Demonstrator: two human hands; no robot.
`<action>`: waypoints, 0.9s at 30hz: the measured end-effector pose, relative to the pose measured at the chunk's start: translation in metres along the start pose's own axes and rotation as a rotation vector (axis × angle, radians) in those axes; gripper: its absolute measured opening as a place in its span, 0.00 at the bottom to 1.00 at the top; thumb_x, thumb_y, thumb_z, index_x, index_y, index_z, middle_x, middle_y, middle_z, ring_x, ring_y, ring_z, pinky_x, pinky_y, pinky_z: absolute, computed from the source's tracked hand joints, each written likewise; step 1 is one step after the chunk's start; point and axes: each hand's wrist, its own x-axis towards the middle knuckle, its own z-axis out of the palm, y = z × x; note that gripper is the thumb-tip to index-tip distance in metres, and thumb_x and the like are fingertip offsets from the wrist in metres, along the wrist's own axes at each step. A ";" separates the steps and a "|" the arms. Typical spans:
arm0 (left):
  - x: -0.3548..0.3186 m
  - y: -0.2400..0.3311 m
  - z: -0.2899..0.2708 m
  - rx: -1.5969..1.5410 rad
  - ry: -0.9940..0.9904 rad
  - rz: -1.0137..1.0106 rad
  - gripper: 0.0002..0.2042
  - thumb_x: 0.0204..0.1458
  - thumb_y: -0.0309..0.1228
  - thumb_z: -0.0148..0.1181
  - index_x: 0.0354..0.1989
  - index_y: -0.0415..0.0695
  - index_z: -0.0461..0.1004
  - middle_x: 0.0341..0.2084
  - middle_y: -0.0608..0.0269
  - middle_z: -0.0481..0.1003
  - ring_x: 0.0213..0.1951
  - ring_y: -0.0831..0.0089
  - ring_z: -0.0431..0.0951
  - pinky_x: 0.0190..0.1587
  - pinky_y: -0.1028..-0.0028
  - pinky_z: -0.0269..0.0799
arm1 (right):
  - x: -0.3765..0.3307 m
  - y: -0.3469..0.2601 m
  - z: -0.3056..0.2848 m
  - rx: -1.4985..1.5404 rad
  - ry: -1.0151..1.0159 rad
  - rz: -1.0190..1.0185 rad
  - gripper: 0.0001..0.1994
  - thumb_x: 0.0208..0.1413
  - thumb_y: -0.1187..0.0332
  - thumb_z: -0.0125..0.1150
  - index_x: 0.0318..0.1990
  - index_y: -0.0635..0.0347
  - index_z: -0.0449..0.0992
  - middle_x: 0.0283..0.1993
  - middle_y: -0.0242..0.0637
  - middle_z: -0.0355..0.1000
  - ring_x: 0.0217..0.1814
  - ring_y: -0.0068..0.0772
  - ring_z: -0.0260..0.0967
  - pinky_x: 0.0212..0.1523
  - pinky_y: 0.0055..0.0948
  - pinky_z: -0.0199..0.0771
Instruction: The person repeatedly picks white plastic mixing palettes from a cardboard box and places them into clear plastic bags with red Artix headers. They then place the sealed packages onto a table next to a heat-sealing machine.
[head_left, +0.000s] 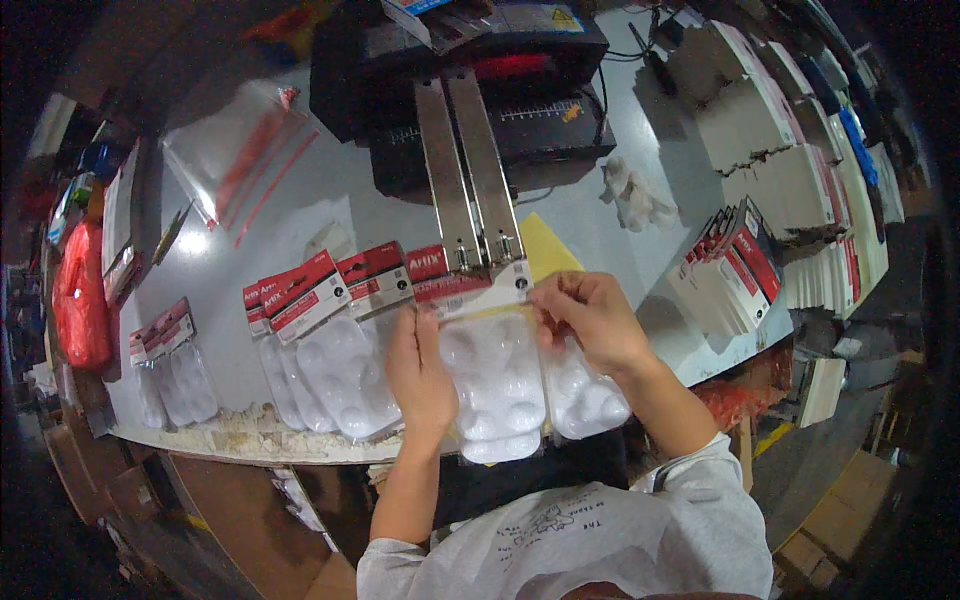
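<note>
A red and white header card (500, 290) sits folded over the top of a clear bag holding a white plastic tray with rounded wells (490, 375). My left hand (422, 372) holds the card's left end, fingers close together. At its right end, my right hand (592, 318) pinches the card's corner between thumb and fingers. The card's upper edge lies under the tips of two long metal arms (468, 165) reaching out from a black machine (485, 110). Another bagged white tray (587, 398) lies below my right hand, partly covered by it.
More carded trays (345, 375) overlap left of my left hand, with others (180, 375) farther left. Stacked header cards (725, 275) stand at right before tall card piles (765, 135). Clear bags (235, 150) lie at the far left, crumpled plastic (637, 195) right of the machine.
</note>
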 end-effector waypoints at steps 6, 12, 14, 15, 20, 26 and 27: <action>0.023 -0.012 0.014 -0.056 0.034 0.002 0.12 0.60 0.32 0.42 0.28 0.36 0.64 0.19 0.58 0.68 0.24 0.72 0.65 0.31 0.74 0.62 | 0.024 0.010 -0.007 0.158 -0.063 -0.103 0.09 0.58 0.69 0.51 0.34 0.67 0.73 0.23 0.33 0.69 0.21 0.21 0.68 0.21 0.19 0.66; 0.023 -0.019 -0.008 0.241 0.092 0.118 0.10 0.58 0.31 0.45 0.29 0.37 0.66 0.27 0.57 0.71 0.30 0.68 0.69 0.36 0.73 0.65 | 0.002 -0.005 -0.011 -0.254 0.014 -0.276 0.09 0.58 0.69 0.50 0.36 0.67 0.73 0.25 0.35 0.72 0.23 0.24 0.70 0.24 0.21 0.71; 0.032 -0.013 -0.048 0.322 0.181 0.198 0.07 0.54 0.29 0.49 0.32 0.38 0.69 0.32 0.55 0.72 0.36 0.63 0.70 0.42 0.69 0.65 | -0.024 -0.020 -0.036 -0.440 0.500 -0.616 0.07 0.52 0.71 0.57 0.37 0.65 0.75 0.27 0.37 0.73 0.28 0.28 0.72 0.30 0.26 0.73; 0.036 -0.006 -0.072 0.321 0.210 0.078 0.06 0.52 0.27 0.51 0.34 0.39 0.71 0.35 0.54 0.72 0.40 0.59 0.71 0.45 0.66 0.65 | -0.037 -0.031 -0.064 -0.735 0.801 -0.707 0.11 0.49 0.70 0.60 0.40 0.64 0.75 0.32 0.39 0.73 0.32 0.31 0.72 0.34 0.29 0.72; 0.003 0.022 -0.045 0.588 0.246 0.336 0.11 0.46 0.33 0.60 0.35 0.40 0.71 0.39 0.53 0.70 0.46 0.53 0.68 0.48 0.58 0.62 | -0.066 -0.027 -0.194 -1.151 0.765 -0.506 0.40 0.38 0.59 0.70 0.59 0.66 0.59 0.55 0.52 0.64 0.56 0.46 0.64 0.55 0.34 0.63; -0.012 0.019 0.078 0.491 -0.176 0.371 0.12 0.49 0.38 0.58 0.31 0.42 0.69 0.35 0.56 0.68 0.40 0.57 0.68 0.42 0.63 0.65 | -0.060 -0.002 -0.224 -1.148 0.612 -0.578 0.53 0.26 0.53 0.75 0.63 0.64 0.55 0.61 0.49 0.59 0.61 0.47 0.60 0.62 0.35 0.54; -0.011 0.018 0.086 0.458 -0.159 0.404 0.11 0.49 0.38 0.58 0.31 0.42 0.68 0.34 0.56 0.68 0.39 0.57 0.68 0.41 0.63 0.66 | -0.060 -0.005 -0.221 -1.215 0.638 -0.500 0.51 0.26 0.54 0.75 0.62 0.64 0.56 0.60 0.49 0.61 0.60 0.46 0.62 0.61 0.35 0.56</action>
